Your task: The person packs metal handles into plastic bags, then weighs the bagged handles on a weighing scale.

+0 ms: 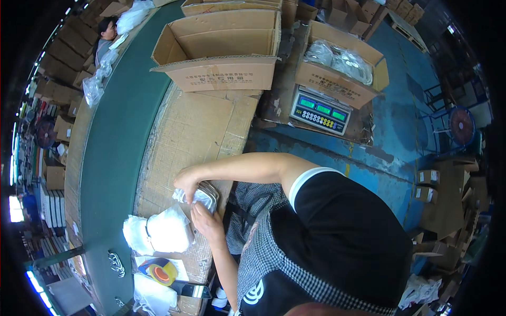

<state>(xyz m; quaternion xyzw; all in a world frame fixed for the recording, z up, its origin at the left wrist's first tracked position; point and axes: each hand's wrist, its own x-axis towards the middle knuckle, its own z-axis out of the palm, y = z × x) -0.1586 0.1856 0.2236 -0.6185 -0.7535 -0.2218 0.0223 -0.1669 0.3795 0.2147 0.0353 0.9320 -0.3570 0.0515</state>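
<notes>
We are holding a small clear plastic bag (203, 196) between both hands over the near edge of the cardboard-covered tabletop (184, 131). Our left hand (206, 221) is gripping it from below, fingers closed on it, and our right hand (187, 181) is pinching it from above. Just beside it, white bags (158, 231) are lying in a pile, with a roll of tape (158, 271) nearer to us. An open cardboard box (221, 47) and a weighing scale (319, 110) are standing well beyond.

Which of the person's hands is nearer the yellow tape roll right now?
Left. The left hand sits just above and right of the yellow tape roll; the right hand is farther up the cardboard-covered table, beyond the left hand.
</notes>
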